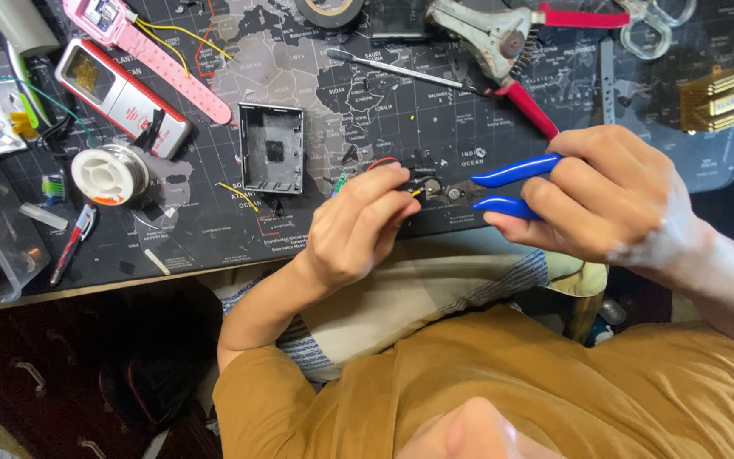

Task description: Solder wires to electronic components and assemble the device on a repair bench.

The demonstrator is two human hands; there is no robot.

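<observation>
Right hand (618, 200) clamped on blue-handled cutters (503, 187), handles squeezed near together, nose pointing left. Left hand (358, 229) pinching a small wired part (401, 174), red and yellow leads showing at fingertips, right at the cutter nose. Both held just above the near edge of the dark map mat (435, 110) on the table. Grey open plastic case (272, 147) just left of left hand. Solder spool (110, 174) further left. Red-handled pliers (511, 59) toward far edge.
</observation>
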